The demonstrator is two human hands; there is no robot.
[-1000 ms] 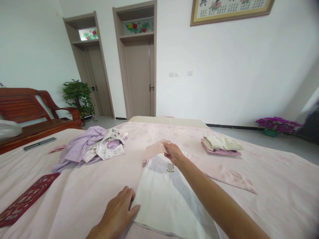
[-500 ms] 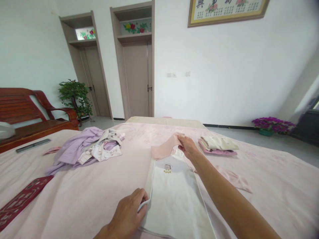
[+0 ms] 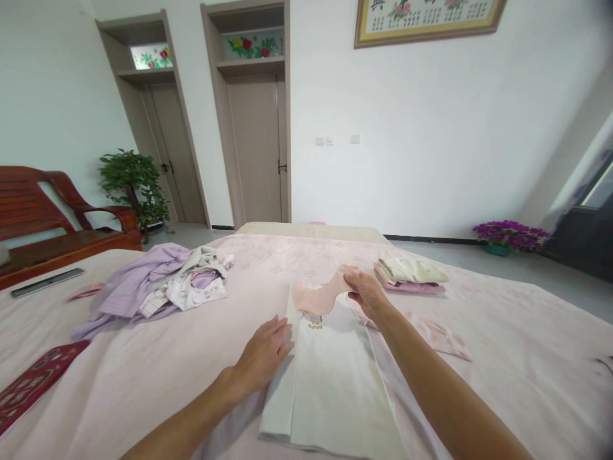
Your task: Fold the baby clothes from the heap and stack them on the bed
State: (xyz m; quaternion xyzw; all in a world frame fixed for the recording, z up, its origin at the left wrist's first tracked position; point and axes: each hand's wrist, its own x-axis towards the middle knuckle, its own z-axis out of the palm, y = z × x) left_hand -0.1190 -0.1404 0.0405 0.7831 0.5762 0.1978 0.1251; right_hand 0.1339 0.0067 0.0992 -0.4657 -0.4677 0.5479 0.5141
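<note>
A white long-sleeved shirt (image 3: 335, 377) with pink sleeves and a small print near its top lies in front of me, its left side folded inward. My right hand (image 3: 366, 291) pinches the end of one pink sleeve (image 3: 318, 299) and holds it slightly raised across the shirt's upper part. The other pink sleeve (image 3: 438, 335) stretches out to the right on the cloth, passing partly behind my right forearm. At the shirt's left edge, my left hand (image 3: 271, 348) rests with extended fingers, the fingertips touching the folded fabric.
A pile of folded clothes (image 3: 410, 275) sits at the back right. Crumpled lilac and white clothes (image 3: 163, 281) lie at the left, near a phone (image 3: 48, 282) and a dark red patterned mat (image 3: 41, 383). A pink floral cloth (image 3: 517, 358) covers the surface.
My left hand has let go of the shirt's lower left edge and moved up along the fold. The sleeve in my right hand has come down over the print.
</note>
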